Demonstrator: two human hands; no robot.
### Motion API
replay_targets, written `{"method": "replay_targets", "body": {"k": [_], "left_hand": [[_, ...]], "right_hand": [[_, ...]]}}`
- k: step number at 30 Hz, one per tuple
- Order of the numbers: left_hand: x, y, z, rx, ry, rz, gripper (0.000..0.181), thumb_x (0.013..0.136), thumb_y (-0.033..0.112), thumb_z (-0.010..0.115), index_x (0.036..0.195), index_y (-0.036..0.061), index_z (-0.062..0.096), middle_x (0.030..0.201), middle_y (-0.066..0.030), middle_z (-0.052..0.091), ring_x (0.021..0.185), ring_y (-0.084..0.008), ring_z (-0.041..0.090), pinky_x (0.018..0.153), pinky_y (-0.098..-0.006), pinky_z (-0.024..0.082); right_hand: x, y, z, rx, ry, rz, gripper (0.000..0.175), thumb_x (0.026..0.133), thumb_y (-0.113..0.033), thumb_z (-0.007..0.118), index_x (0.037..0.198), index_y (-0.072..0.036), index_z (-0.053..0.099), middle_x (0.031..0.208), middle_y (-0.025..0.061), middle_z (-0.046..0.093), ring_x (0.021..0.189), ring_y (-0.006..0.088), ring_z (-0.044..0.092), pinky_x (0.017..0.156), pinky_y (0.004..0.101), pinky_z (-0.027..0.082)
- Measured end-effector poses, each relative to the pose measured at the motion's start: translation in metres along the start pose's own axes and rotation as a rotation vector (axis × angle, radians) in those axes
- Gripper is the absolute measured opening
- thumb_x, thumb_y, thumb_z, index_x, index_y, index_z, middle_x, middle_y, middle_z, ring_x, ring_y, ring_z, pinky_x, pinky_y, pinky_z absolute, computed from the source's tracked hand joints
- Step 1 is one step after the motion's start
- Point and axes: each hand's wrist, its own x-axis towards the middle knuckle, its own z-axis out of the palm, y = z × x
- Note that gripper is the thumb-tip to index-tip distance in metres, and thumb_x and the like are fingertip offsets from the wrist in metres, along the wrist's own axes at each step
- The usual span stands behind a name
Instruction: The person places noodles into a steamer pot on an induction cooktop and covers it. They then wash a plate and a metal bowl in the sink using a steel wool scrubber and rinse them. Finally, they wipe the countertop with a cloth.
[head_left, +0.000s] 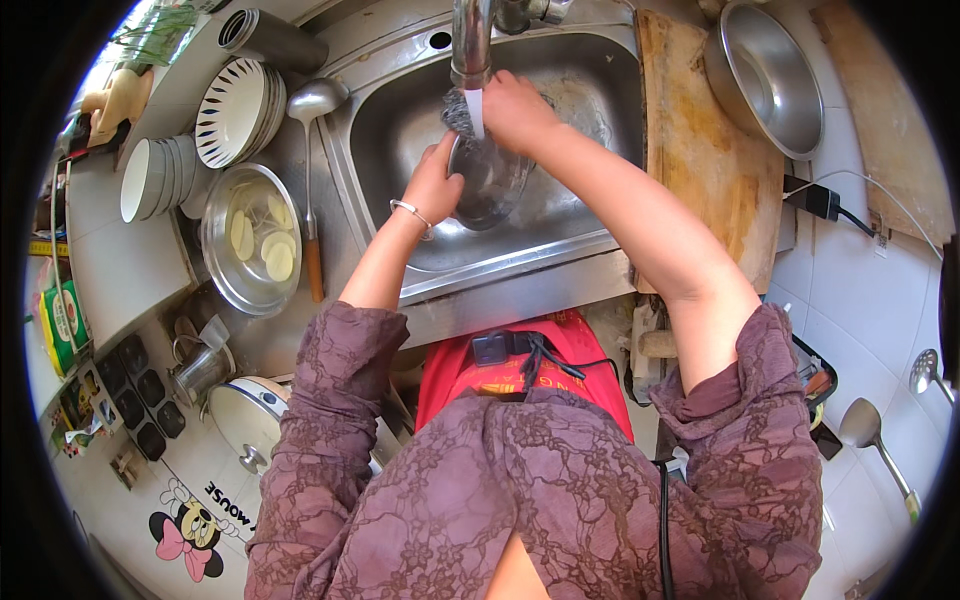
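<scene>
My left hand (437, 174) grips the rim of a round metal bowl (491, 187), which is tilted inside the stainless steel sink (570, 214). At the bowl's upper left edge is a grey steel wool scourer (456, 111); I cannot tell which hand, if either, holds it. Water runs from the chrome faucet (472, 45) between my hands. My right hand (517, 109) is bent over the bowl's upper right side, just right of the stream, and its fingertips are hidden.
Left of the sink are a ladle (308, 150), a metal basin (292, 247) with peeled slices in water, stacked patterned bowls (232, 112), white bowls (142, 180) and a metal flask (277, 41). To the right are a wooden cutting board (705, 202) and a large steel basin (772, 82).
</scene>
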Motion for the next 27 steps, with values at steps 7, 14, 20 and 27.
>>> {"method": "replay_targets", "body": {"k": [7, 14, 20, 27], "left_hand": [[-0.005, 0.018, -0.016, -0.179, 0.081, 0.135, 0.082, 0.077, -0.009, 0.045, 0.155, 0.0108, 0.032, 0.144, -0.019, 0.048, 0.134, -0.0318, 0.047, 0.112, -0.0331, 0.037], [-0.005, 0.033, -0.004, -0.613, 0.29, 0.077, 0.088, 0.078, -0.013, 0.041, 0.158, 0.0213, 0.025, 0.142, -0.0087, 0.049, 0.115, -0.0206, 0.062, 0.074, -0.0297, 0.064], [0.01, 0.005, -0.021, -0.495, 0.326, -0.156, 0.06, 0.091, 0.022, 0.067, 0.144, 0.0084, 0.043, 0.121, -0.0095, 0.062, 0.097, -0.0153, 0.064, 0.067, -0.0283, 0.055], [0.067, 0.01, -0.075, 0.389, -0.152, -0.068, 0.049, 0.09, 0.038, 0.067, 0.128, 0.0066, 0.063, 0.111, -0.015, 0.071, 0.09, -0.0234, 0.073, 0.069, -0.0374, 0.061]], "right_hand": [[-0.014, 0.029, 0.033, 0.365, 0.173, 0.324, 0.038, 0.083, -0.014, 0.069, 0.115, -0.004, 0.052, 0.113, 0.0195, 0.064, 0.108, 0.0402, 0.062, 0.088, 0.0455, 0.053], [-0.064, -0.031, 0.092, 1.945, 0.168, 1.074, 0.037, 0.099, -0.029, 0.063, 0.119, 0.001, 0.061, 0.113, 0.0114, 0.07, 0.1, 0.0241, 0.067, 0.086, 0.0405, 0.055], [-0.069, -0.025, 0.098, 1.72, 0.287, 0.937, 0.029, 0.097, -0.011, 0.062, 0.123, 0.0, 0.058, 0.11, 0.0096, 0.069, 0.099, 0.0219, 0.066, 0.088, 0.0357, 0.053], [-0.046, 0.053, 0.047, 0.648, 0.11, 0.339, 0.051, 0.086, -0.012, 0.069, 0.133, -0.003, 0.05, 0.122, 0.0219, 0.064, 0.115, 0.0393, 0.061, 0.098, 0.0421, 0.048]]}}
